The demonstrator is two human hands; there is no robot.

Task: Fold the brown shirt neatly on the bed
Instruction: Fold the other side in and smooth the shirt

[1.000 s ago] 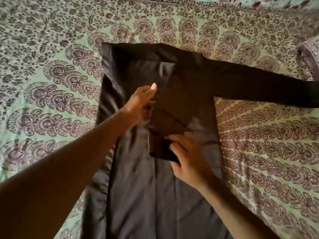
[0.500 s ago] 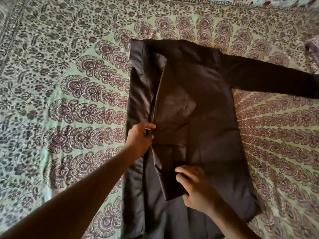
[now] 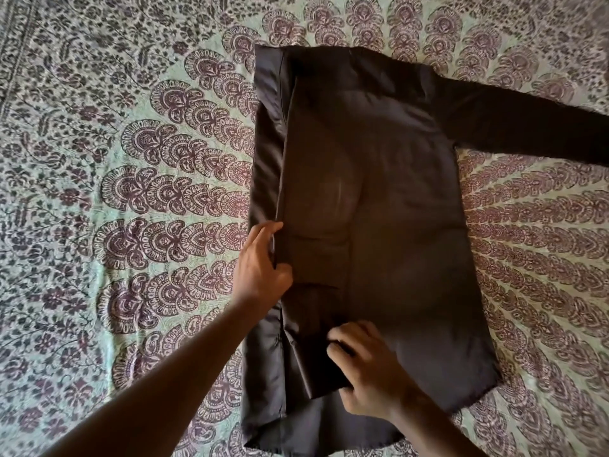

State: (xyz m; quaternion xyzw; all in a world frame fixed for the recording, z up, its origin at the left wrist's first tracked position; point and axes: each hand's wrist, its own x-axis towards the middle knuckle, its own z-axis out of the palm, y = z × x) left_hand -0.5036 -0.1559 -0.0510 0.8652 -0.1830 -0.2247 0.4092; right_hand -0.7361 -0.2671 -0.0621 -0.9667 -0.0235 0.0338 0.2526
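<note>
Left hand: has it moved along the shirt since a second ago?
Yes. The left hand has slid down the brown shirt, away from the collar and toward the hem, and out to the folded left edge, which it now grips.

Beneath my work I see a printed bedspread [image 3: 138,199], pale green with purple-brown paisley fans spreading outward in rings. Toward the far left the pattern turns to small dark leaves and flowers, and a narrow banded border [image 3: 13,44] runs along that edge.
</note>
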